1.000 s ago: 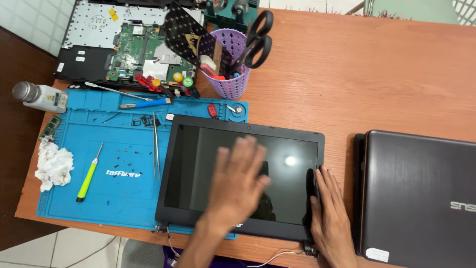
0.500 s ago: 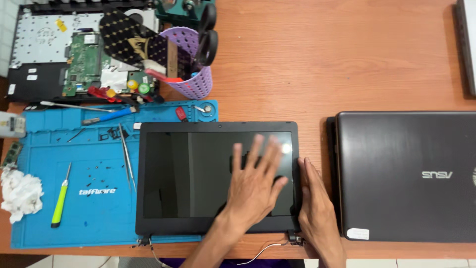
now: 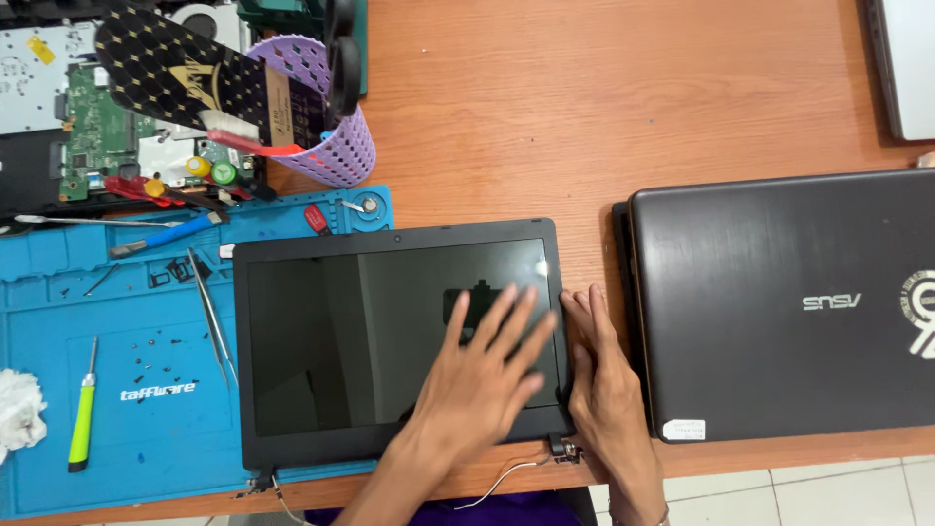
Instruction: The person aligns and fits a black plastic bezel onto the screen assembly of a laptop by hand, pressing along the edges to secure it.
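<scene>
Left hand flat, fingers spread, on the screen panel at lower centre. Right hand pressed together along its right edge, perhaps gripping the bezel.

Left hand covers the screen's lower right, so the glass beneath is hidden. Right hand masks the bezel's right edge. The dark laptop runs off the right edge; the silver one shows only a corner. Motherboard half buried under the black card. Screws on the mat are too small to tell apart.
</scene>
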